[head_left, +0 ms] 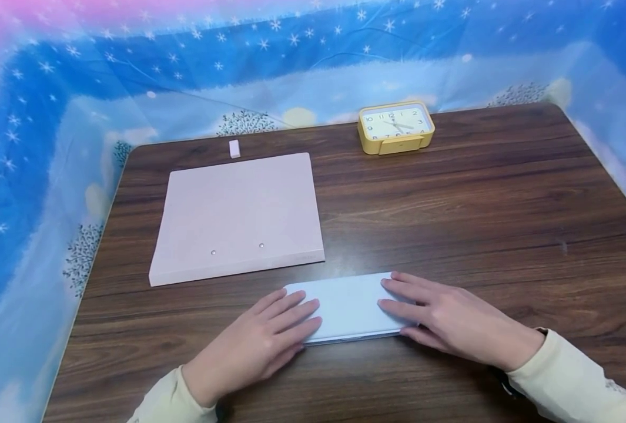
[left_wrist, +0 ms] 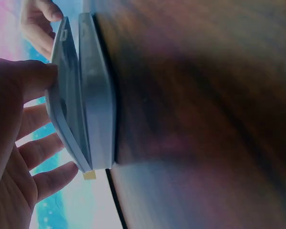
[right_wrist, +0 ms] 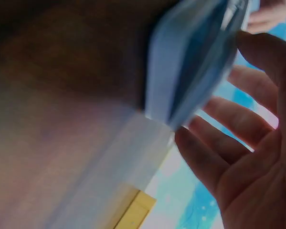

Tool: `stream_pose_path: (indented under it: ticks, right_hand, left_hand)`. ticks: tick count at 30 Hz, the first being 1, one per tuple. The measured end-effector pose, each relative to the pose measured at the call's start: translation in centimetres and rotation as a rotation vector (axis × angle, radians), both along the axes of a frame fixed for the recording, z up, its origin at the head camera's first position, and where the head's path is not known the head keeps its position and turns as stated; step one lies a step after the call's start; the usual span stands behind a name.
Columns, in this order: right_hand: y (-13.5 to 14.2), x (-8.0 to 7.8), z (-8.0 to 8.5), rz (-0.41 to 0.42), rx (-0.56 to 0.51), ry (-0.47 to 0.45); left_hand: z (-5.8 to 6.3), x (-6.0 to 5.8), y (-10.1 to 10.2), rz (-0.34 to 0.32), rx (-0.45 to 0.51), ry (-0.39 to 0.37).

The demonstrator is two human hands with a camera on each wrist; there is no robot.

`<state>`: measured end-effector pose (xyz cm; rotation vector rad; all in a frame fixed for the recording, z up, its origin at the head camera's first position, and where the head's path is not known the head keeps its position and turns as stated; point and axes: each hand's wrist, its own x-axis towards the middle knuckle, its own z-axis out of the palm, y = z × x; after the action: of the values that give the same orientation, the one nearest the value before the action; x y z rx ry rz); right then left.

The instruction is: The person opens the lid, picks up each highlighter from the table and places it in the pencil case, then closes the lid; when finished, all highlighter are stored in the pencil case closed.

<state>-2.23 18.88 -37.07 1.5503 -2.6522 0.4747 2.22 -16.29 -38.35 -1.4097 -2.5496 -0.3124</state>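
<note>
A slim, pale blue-white hinged case (head_left: 350,306) lies on the table near the person. Its lid (left_wrist: 66,95) stands slightly ajar along the front, leaving a narrow wedge-shaped gap above the base (left_wrist: 99,105). My left hand (head_left: 262,336) rests on the lid's left end, fingers spread across the top and thumb by the front edge. At the other end my right hand (head_left: 452,320) touches the lid the same way, its thumb at the front corner. Both palms are off the case. In the right wrist view the case (right_wrist: 165,78) shows its end and dark inside.
A pale pink flat board or folder (head_left: 238,211) with two small studs lies behind and left of the case. Beyond it is a small white block (head_left: 234,148). A yellow alarm clock (head_left: 396,128) stands at the table's back edge, before a blue snowflake-print cloth (head_left: 270,53).
</note>
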Motion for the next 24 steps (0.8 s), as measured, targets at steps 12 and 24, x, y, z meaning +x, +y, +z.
stream_pose_path:
  ticks: [12, 24]
  right_hand:
    - [0.3, 0.3, -1.2, -0.003, 0.015, 0.037]
    - [0.3, 0.4, -1.4, 0.018, 0.02, 0.062]
  left_hand:
    - [-0.4, 0.4, 0.2, 0.041, -0.049, -0.033]
    - [-0.5, 0.5, 0.3, 0.051, -0.032, -0.031]
